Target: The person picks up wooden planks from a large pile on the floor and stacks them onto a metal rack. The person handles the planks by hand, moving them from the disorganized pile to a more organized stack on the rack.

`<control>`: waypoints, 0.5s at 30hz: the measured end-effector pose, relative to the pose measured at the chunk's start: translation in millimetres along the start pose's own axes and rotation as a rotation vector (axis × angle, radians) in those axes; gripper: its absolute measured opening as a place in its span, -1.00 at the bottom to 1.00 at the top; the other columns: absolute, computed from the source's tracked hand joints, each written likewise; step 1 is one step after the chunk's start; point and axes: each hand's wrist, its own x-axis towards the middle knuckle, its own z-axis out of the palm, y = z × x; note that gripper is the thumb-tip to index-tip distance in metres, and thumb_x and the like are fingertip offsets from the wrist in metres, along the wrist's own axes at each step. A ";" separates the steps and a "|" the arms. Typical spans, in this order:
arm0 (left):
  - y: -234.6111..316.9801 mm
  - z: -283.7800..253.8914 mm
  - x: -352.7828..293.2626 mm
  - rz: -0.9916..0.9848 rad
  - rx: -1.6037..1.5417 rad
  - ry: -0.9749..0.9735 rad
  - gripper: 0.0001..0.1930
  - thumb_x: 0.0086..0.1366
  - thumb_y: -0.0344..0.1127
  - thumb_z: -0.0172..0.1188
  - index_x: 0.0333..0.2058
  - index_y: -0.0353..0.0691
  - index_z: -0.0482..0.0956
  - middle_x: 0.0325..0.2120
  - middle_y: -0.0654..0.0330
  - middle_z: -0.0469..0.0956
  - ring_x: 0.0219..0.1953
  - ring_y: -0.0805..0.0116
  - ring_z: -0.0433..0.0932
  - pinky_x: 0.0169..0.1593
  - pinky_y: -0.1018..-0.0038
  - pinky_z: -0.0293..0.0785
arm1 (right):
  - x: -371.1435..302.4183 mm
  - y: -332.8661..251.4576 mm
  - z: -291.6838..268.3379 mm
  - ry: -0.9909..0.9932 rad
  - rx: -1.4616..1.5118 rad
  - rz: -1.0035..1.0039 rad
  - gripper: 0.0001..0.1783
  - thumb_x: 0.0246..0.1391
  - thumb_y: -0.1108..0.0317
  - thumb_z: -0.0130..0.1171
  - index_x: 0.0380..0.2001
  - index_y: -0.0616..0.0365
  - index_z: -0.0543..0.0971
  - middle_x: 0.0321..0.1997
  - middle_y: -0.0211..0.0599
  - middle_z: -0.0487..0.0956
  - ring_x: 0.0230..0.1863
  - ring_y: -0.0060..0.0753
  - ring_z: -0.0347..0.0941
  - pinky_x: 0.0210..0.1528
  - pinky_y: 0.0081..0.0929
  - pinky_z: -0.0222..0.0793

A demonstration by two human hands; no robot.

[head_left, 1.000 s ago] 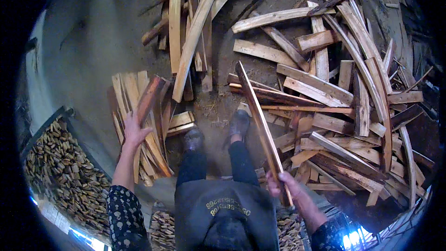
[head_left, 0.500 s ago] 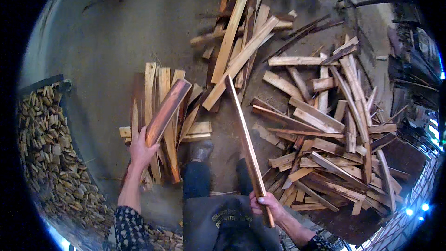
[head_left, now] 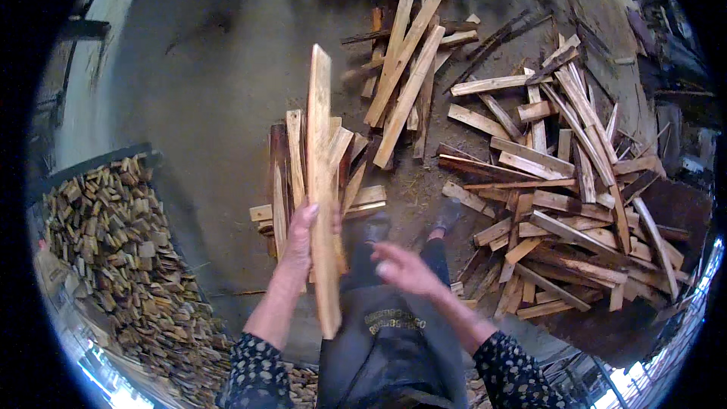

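A long pale wooden slat (head_left: 321, 129) stands lengthwise in front of me, its near end close to my apron. My left hand (head_left: 301, 241) is closed around its left edge, a little below the middle. Whether another slat lies behind it in the grip cannot be seen. To the right of the slat, apart from it, my right hand (head_left: 405, 269) has nothing in it; its fingers point left, slightly blurred. Behind the held slat lies a small stack of slats (head_left: 295, 151), laid lengthwise over pale crosspieces (head_left: 371, 197).
Ahead, a second stack of slats (head_left: 405, 68) lies on the concrete floor (head_left: 204, 91). A large tangled heap of split wood (head_left: 560, 220) spreads at the right. On the left is a big pile of short pieces (head_left: 121, 242) with a dark edging (head_left: 98, 167). My shoes (head_left: 448, 216) are between.
The long slat has left my right hand, which moved up and left. My left hand now grips a pale slat where a dark-faced one showed before. The view has shifted left.
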 end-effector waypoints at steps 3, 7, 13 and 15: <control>8.1 53.2 5.2 -0.091 -0.382 -0.254 -0.44 0.06 0.04 -0.02 -0.09 -0.28 0.26 -0.34 0.11 0.38 -0.40 0.34 0.39 -0.31 0.47 0.40 | -30.0 3.7 60.3 -0.085 0.119 -0.076 -0.31 -0.12 0.32 0.13 0.07 0.32 0.12 -0.04 -0.25 0.34 -0.05 -0.49 0.26 0.03 -0.47 0.17; -3.0 96.5 -2.3 -0.172 -0.356 -0.390 -0.33 0.11 0.13 -0.07 0.06 -0.24 0.12 -0.27 0.06 0.35 -0.33 0.23 0.39 -0.22 0.34 0.42 | -60.9 14.6 76.7 0.085 0.582 0.048 -0.38 -0.16 0.23 0.21 -0.03 0.29 0.27 -0.14 -0.31 0.42 -0.15 -0.54 0.32 -0.04 -0.52 0.24; -94.6 90.5 -28.6 -0.546 0.033 -0.270 -0.57 0.22 -0.15 -0.08 -0.01 -0.29 0.23 -0.17 0.07 0.41 -0.20 0.30 0.44 -0.10 0.36 0.39 | -126.2 50.6 42.0 0.417 0.597 0.060 -0.52 -0.17 0.31 0.20 -0.15 0.33 0.39 -0.26 -0.36 0.47 -0.24 -0.60 0.33 -0.14 -0.59 0.26; -124.8 96.4 -43.8 -0.470 0.282 -0.393 -0.56 0.21 -0.13 -0.06 -0.01 -0.25 0.24 -0.22 0.15 0.43 -0.25 0.38 0.45 -0.18 0.45 0.40 | -172.1 79.8 28.8 0.491 0.727 0.071 -0.51 -0.16 0.27 0.19 -0.15 0.32 0.40 -0.26 -0.36 0.48 -0.26 -0.60 0.34 -0.16 -0.58 0.26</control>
